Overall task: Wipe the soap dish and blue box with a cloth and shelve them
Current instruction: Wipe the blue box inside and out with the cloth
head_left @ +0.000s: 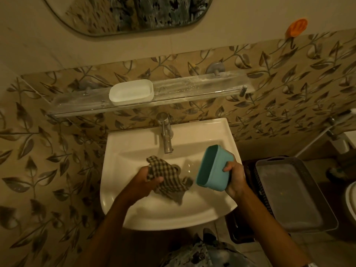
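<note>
Blue box grip: the right hand (pixel 236 178) is clamped round the blue box (pixel 212 170), with fingers (pixel 228 168) curled over its outer wall.
Box attitude: tipped on its side, open mouth turned left toward the cloth, nothing visible inside.
Box place: held in the air over the right side of the sink (pixel 173 212), clear of the basin.
Cloth grip: the left hand (pixel 146 182) holds a bunched checked cloth (pixel 167 178), thumb (pixel 157 180) pressed across the folds.
Cloth place: it spills right of the hand and hangs over the basin near the drain; cloth and box are near each other but apart.
Soap dish: the white soap dish (pixel 131 92) stands upright on the glass shelf (pixel 202 85), left of its middle, above the tap (pixel 166 133).
Right of the sink: a grey tray (pixel 294 199) lies on a dark slatted stand.
Wall: an orange holder (pixel 295 27) is stuck high on the right; a mirror (pixel 134 12) hangs above the shelf.
</note>
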Tool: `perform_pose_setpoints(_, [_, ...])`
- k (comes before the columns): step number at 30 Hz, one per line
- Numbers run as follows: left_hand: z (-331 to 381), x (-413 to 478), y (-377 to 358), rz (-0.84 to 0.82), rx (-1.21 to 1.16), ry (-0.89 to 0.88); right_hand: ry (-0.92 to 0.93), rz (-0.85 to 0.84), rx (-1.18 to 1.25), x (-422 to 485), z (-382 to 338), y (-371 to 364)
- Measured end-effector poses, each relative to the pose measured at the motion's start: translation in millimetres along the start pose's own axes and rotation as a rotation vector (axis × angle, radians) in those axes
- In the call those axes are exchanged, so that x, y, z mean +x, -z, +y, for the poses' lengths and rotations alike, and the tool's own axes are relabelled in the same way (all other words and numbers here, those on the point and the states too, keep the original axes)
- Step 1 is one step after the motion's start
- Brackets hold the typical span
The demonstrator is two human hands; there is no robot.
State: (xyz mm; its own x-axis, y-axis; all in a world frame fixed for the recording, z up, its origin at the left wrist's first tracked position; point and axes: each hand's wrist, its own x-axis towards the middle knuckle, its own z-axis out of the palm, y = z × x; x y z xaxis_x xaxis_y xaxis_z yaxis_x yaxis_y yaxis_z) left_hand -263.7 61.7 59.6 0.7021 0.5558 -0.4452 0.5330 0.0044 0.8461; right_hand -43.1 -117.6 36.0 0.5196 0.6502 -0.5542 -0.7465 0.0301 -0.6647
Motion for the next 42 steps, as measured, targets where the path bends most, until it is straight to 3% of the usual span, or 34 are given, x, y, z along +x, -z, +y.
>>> perform_pose_setpoints(7, [2, 53, 45, 0.454, -0.041, 0.189, -0.024, 0.066, 0.063, 6, 7, 17])
perform_pose_setpoints(11, [25, 89, 66, 0.639, -0.175, 0.152, -0.055, 0.032, 0.065, 7, 10, 11])
perform_pose_setpoints(16, [45, 140, 81, 0.612, -0.681, 0.135, -0.081, -0.046, 0.082, 8, 10, 4])
perform_pose_setpoints(20, [40, 167, 81, 0.439, -0.989, 0.223, -0.060, -0.056, 0.110, 10, 11, 6])
perform_pose_setpoints(24, [16, 166, 70, 0.390, -0.738, 0.399, -0.053, -0.076, 0.127, 10, 10, 8])
perform_pose_setpoints(33, [7, 142, 61, 0.381, -0.210, 0.515, -0.027, -0.139, 0.222, 8, 6, -4])
perform_pose_setpoints(42, [20, 65, -7, 0.292, -0.323, 0.353, 0.077, -0.204, 0.316, 8, -5, -28])
